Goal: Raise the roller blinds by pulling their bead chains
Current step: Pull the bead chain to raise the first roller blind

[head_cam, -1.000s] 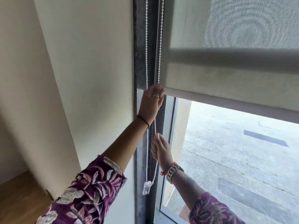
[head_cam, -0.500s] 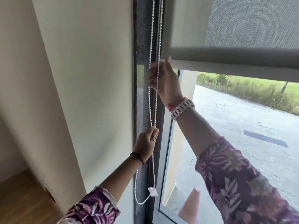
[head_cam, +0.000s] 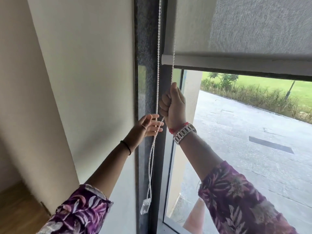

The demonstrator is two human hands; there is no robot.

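Hanging down the frame's centre beside the dark window frame (head_cam: 146,65), the bead chain (head_cam: 157,73) is clenched in the right hand (head_cam: 173,105); lower left, the left hand (head_cam: 146,126) spreads open-fingered against it. The roller blind (head_cam: 244,31) fills the upper right.

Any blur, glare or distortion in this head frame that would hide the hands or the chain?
Head view: blind fabric smeared by motion blur; outdoors bright, not blown out; wide-angle bends the wall edge. Right hand closed on the chain and open left hand are both sharp enough.
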